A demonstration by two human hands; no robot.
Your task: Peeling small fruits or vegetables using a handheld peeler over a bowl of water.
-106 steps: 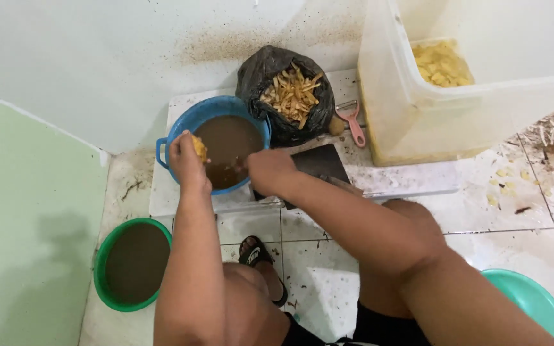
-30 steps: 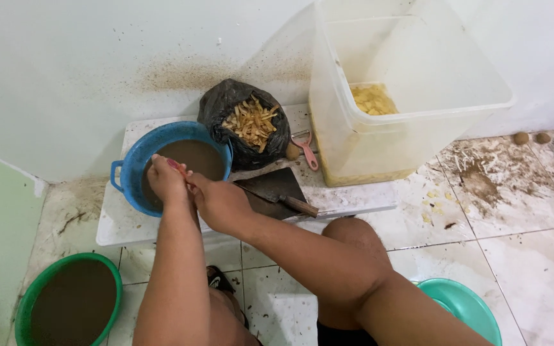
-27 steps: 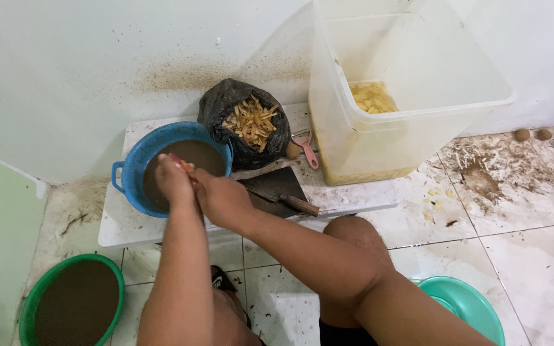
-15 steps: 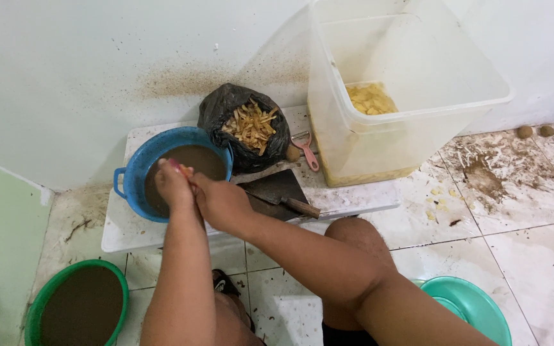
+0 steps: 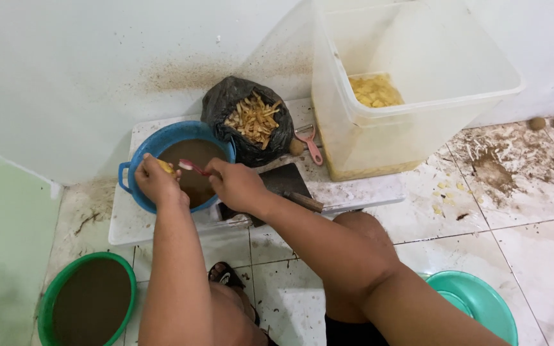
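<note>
My left hand (image 5: 155, 181) grips a small yellow peeled piece (image 5: 165, 167) over the blue basin (image 5: 137, 152) of muddy brown water. My right hand (image 5: 237, 184) holds a red and white toothbrush (image 5: 193, 168), its head touching the yellow piece. Both hands hover above the basin's near rim. A dark cleaver (image 5: 290, 189) with a wooden handle lies on the white board (image 5: 354, 192) just right of my right hand.
A black bag of yellow peelings (image 5: 251, 118) stands behind the basin, a pink peeler (image 5: 311, 143) beside it. A big clear tub (image 5: 411, 77) holds cut yellow pieces. A green basin of brown water (image 5: 88, 301) sits lower left, a teal basin (image 5: 479, 304) lower right. Dirty tiles lie right.
The hands have drawn slightly apart, and the toothbrush and yellow piece now show between them. The view has shifted a little; before that my left hand held the piece over the basin alone.
</note>
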